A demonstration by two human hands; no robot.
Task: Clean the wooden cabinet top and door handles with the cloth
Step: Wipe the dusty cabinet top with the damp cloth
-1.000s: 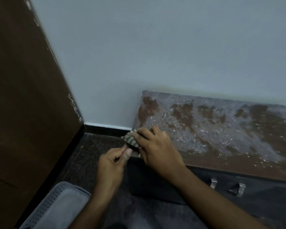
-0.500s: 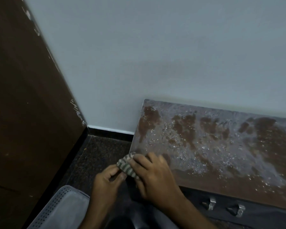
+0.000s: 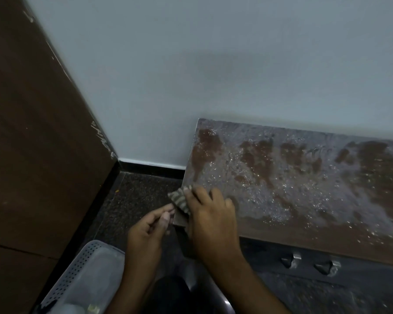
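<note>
Head view, looking down into a dim room corner w/ a pale wall (image 3: 213, 64) behind and a dark brown wooden panel (image 3: 32, 132) along the left.

A low wooden cabinet top (image 3: 304, 189) runs from centre to the right edge, its back edge against the wall. The surface is wet and streaky: greyish film w/ small glinting droplets, plus darker brown patches toward the back edge and right side.

The right hand (image 3: 211, 220) lies palm down at the cabinet top's front left corner, fingers spread and pressing on a striped cloth (image 3: 179, 200). The cloth is bunched at the top's left edge, partly hanging past it, mostly hidden under the fingers. The left hand (image 3: 150, 225) is just left of that corner, off the surface, fingers loosely curled w/ fingertips at the cloth's lower edge; can't tell if it actually pinches the fabric.

Below the front edge, on the dark cabinet front, two metal door handles (image 3: 311, 265) sit side by side, well right of the hands.

Bottom left, on the dark speckled floor (image 3: 134, 196), a pale perforated plastic basket (image 3: 77, 268) is partly in frame. Its contents are blurred: something light-coloured near the bottom edge, can't make out what.
</note>
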